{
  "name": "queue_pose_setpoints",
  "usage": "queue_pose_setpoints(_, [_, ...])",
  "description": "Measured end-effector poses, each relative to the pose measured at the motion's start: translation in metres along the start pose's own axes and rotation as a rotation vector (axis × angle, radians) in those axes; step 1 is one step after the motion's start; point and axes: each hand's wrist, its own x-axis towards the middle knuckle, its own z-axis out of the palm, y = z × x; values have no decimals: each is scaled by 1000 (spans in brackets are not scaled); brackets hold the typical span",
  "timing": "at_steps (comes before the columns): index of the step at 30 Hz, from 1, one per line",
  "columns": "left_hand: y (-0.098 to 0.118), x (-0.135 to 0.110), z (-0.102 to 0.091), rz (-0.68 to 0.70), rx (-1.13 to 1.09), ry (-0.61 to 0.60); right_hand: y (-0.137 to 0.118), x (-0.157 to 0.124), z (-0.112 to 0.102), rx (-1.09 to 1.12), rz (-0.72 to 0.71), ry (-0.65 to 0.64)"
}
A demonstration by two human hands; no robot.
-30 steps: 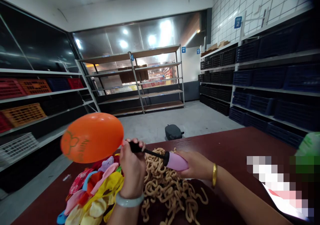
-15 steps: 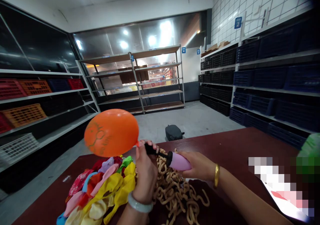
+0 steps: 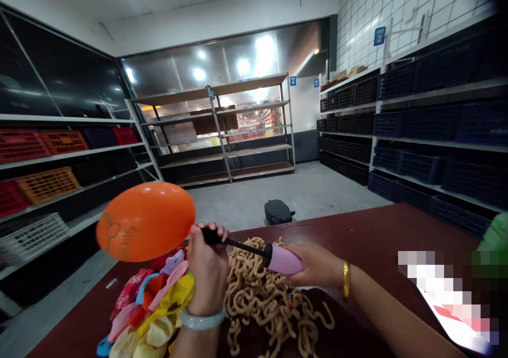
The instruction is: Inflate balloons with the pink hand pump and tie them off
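An inflated orange balloon [image 3: 145,221] with dark printing sticks out to the left of my left hand [image 3: 206,273]. That hand is closed round the balloon's neck and the black nozzle end of a hand pump. The pump's thin rod runs right into its pink barrel [image 3: 282,260], which my right hand [image 3: 313,267] grips. Both hands hover over a dark red table [image 3: 369,236].
A heap of limp balloons [image 3: 153,307] in many colours lies on the table under my left wrist. A tangle of tan cord [image 3: 270,305] lies under the pump. A dark bag [image 3: 278,211] sits on the floor beyond. Shelves with crates line both walls.
The pump rod was pushed in half a second ago and is now drawn out again; my left hand and the balloon have shifted back to the left, and the balloon looks larger.
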Motion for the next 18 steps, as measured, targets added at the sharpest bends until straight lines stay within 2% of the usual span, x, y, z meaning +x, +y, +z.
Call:
queue_pose_setpoints(3, [12, 17, -12, 25, -7, 19, 7, 0, -2, -24, 17, -24])
queue_pose_setpoints(7, [2, 17, -15, 3, -27, 24, 13, 1, -1, -49, 39, -30])
queue_pose_setpoints(10, [-21, 1, -9, -51, -33, 19, 15, 1, 0, -64, 45, -21])
queue_pose_setpoints(14, [-56, -34, 3, -157, -20, 4, 16, 1, 3, -64, 54, 5])
queue_pose_setpoints(18, [-74, -58, 11, -222, 6, -9, 11, 2, 5, -45, 73, 10])
